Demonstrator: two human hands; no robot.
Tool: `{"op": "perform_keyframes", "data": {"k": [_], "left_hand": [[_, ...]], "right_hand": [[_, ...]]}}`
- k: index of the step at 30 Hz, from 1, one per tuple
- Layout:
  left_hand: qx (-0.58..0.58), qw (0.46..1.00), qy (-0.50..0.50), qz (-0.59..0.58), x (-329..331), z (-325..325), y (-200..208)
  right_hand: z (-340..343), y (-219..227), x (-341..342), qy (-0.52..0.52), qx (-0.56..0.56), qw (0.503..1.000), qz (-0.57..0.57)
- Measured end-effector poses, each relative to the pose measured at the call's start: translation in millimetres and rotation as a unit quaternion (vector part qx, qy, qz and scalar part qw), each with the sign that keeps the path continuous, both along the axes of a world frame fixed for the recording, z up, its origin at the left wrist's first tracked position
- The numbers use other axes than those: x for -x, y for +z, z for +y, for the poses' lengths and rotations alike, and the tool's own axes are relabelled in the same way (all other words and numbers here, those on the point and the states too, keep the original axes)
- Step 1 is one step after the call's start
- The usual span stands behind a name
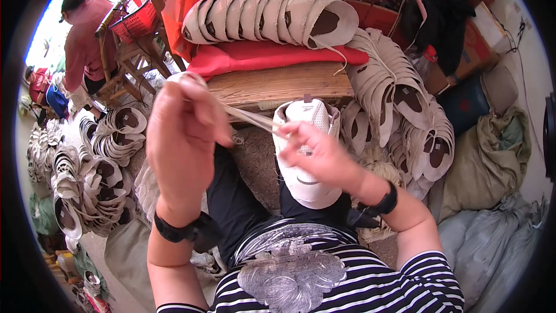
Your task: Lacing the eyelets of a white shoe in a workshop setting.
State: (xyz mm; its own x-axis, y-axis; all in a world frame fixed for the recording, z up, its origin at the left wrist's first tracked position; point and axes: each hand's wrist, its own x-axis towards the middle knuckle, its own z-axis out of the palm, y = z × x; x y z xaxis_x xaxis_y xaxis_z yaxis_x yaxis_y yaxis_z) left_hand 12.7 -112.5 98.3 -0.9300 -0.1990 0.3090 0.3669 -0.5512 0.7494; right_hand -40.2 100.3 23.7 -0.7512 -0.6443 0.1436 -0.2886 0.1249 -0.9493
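Evidently, the left hand [186, 133], raised and blurred, grasps a pale shoelace [249, 117] drawn toward the white sneaker upper [313, 192] over the right thigh [343, 204]. The right hand [321, 153] meets the lace over that upper; whether it pinches, I cannot tell. Beyond, nested uppers [260, 17] and red cloth [272, 57] lie on the wooden counter [284, 84].

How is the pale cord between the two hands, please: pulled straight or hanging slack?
Pulled straight: the pale cord runs nearly straight from the left hand to the right hand, without visible sag.
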Motion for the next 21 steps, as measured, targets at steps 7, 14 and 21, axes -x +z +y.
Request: {"op": "perform_keyframes", "data": {"k": [7,14,21], "left_hand": [[-0.232,0.96,0.098,-0.123,11,-125,-94],[-0.214,0.907,0.303,-0.199,-6,-260,-179],[0.008,0.835,0.495,-0.241,-46,-307,-217]], "right_hand": [[87,21,61,-0.148,0.339,0.875,-0.311],[285,-42,112,-0.398,0.398,0.75,-0.347],[432,-131,74,-0.673,0.273,0.625,-0.288]]}}
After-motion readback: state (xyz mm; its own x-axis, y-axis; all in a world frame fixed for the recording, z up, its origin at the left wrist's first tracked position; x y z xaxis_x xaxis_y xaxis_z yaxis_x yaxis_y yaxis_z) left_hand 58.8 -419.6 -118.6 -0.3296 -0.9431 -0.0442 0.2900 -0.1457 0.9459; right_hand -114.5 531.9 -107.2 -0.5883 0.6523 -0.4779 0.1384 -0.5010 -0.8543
